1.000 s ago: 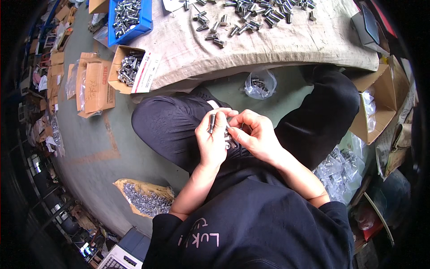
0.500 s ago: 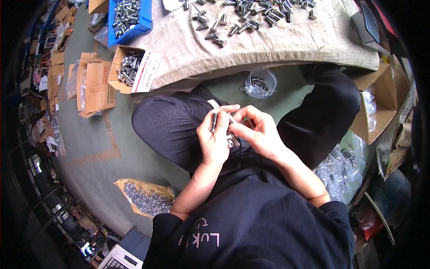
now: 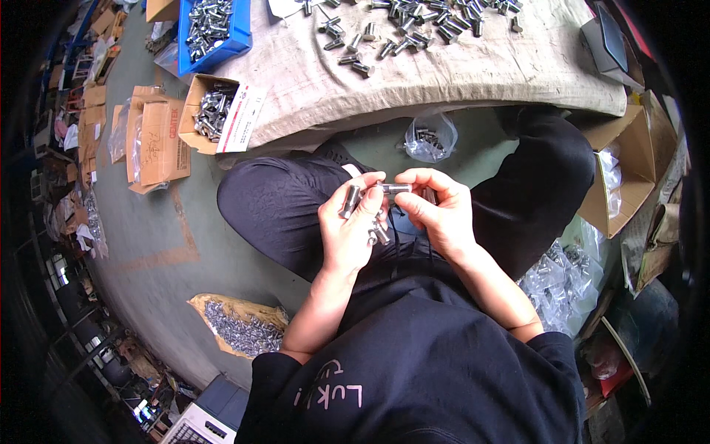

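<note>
in the head view, a metal pin [image 3: 397, 189] is held in front of the tabletop [image 3: 473, 80], gripped by the right hand [image 3: 448, 218] and the left hand [image 3: 345, 226], in which further pins [image 3: 380, 234] are clasped. on the tabletop, loose metal parts [image 3: 450, 29] are scattered; by its left side, a blue bin [image 3: 223, 61] is filled with similar ones.
</note>
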{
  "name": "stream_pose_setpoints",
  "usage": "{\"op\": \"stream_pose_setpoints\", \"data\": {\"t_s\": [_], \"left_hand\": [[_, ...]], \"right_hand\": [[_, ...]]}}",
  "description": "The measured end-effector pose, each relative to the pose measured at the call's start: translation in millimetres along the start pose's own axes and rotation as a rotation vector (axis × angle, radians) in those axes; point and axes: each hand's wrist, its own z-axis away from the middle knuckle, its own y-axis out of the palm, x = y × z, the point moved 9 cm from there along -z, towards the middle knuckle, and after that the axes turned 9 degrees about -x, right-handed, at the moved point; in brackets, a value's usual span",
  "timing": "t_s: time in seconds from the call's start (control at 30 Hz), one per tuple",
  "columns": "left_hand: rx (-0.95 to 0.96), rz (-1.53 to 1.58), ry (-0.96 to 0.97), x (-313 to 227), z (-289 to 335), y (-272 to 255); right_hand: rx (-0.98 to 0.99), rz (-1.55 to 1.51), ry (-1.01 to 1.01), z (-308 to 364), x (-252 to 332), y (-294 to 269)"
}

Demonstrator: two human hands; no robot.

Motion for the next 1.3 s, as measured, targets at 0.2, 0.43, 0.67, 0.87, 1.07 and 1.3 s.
{"op": "stream_pose_setpoints", "data": {"t_s": [0.2,0.43,0.67,0.87,1.07,1.3], "left_hand": [[0.037,0.056,0.034,-3.3,0.9,-0.2],[0.071,0.101,-0.036,0.0,0.6,0.6],[0.134,0.074,0.017,-6.3,3.3,5.9],[0.162,0.029,-0.056,-0.4,2.8,7.2],[0.232,-0.228,0.025,-4.0,2.8,13.6],[0.293,-0.529,0.103,-8.8,1.4,16.7]], "right_hand": [[-0.011,-0.214,0.181,1.3,-16.5,-0.2],[0.005,-0.152,0.056,1.7,-8.7,1.0],[0.104,-0.463,0.262,-0.3,-24.6,8.1],[0.012,-0.686,0.374,-5.7,-19.1,7.4],[0.180,0.086,0.182,-1.6,-5.5,20.6],[0.244,0.137,0.074,-3.5,-4.1,16.9]]}}
